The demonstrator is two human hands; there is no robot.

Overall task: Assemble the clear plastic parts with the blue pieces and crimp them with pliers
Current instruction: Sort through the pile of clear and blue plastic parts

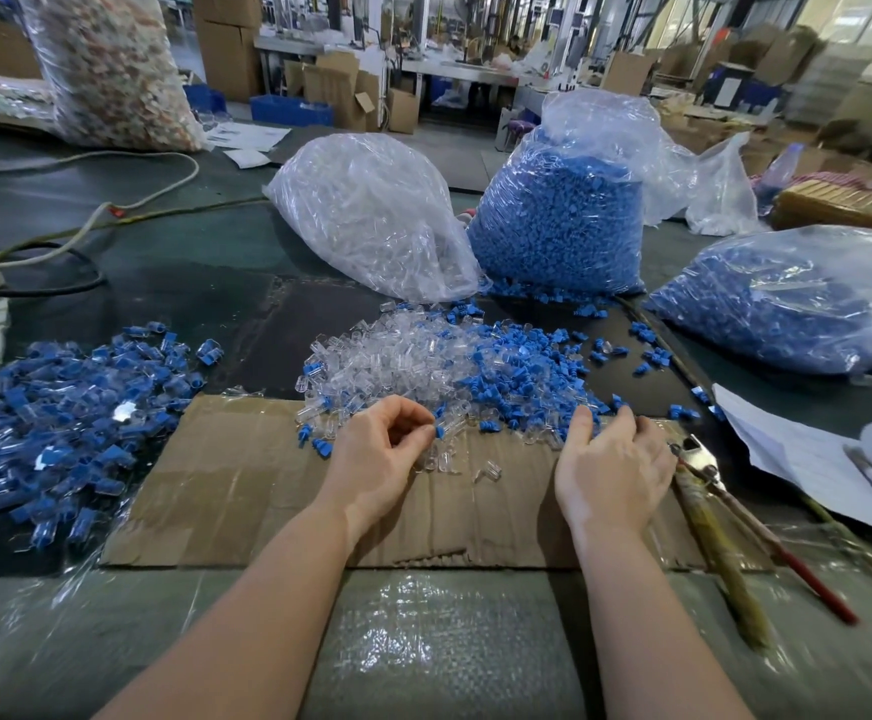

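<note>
A mixed heap of clear plastic parts (403, 356) and blue pieces (522, 371) lies at the far edge of a cardboard sheet (247, 491). My left hand (379, 459) pinches a small blue piece joined to a clear part (447, 431) between thumb and fingertips, just in front of the heap. My right hand (613, 465) rests palm down at the heap's right edge, fingers loosely curved over the blue pieces; whether it holds one is hidden. Pliers (704, 462) with a red and a yellow handle lie on the table right beside my right hand.
A pile of assembled blue-and-clear parts (60, 407) covers the left. Behind the heap stand a bag of clear parts (371, 215) and two bags of blue pieces (558, 220) (787, 304). Papers (808, 449) lie at right, cables (60, 236) at far left.
</note>
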